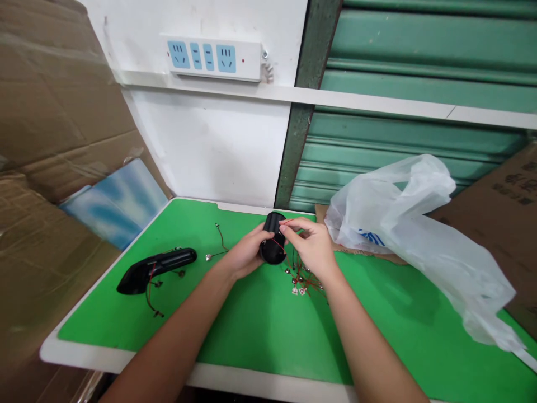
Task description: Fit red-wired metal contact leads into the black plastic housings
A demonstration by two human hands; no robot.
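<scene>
At frame centre your left hand (245,254) wraps the black housing (273,246), hiding its left side. Your right hand (312,246) pinches a thin red wire (277,243) across it. Below, the small wired parts (300,282) blur together.

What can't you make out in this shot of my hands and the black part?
- Head view: the black housing is partly covered by the left hand and right hand.
- The small wired parts are too small to identify.
- The plastic bag hides its contents.
</scene>
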